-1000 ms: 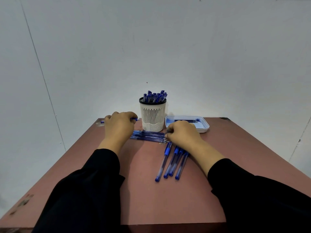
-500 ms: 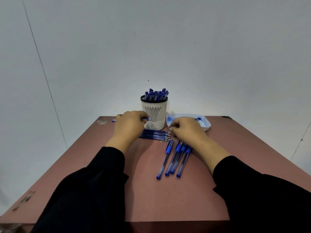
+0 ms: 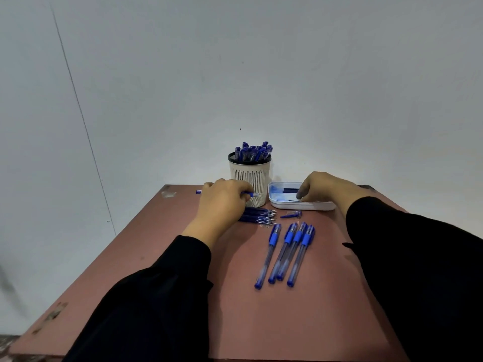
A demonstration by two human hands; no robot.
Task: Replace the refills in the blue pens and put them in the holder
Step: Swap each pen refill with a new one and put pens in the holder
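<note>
Brown table point(image 3: 183, 270): right hand point(image 3: 324, 188) now over tray point(image 3: 277, 203), formerly beside refills point(image 3: 257, 216)

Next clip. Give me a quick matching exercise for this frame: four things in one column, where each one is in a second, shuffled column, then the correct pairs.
Things
1. pen holder
2. four capped pens
3. white tray
4. loose refills

Places
A. lying side by side on the table, nearest the person
B. under the right hand, right of the holder
C. upright at the back edge, full of pens
D. lying in front of the holder, partly behind the left hand

Pairs: 1-C, 2-A, 3-B, 4-D
</note>
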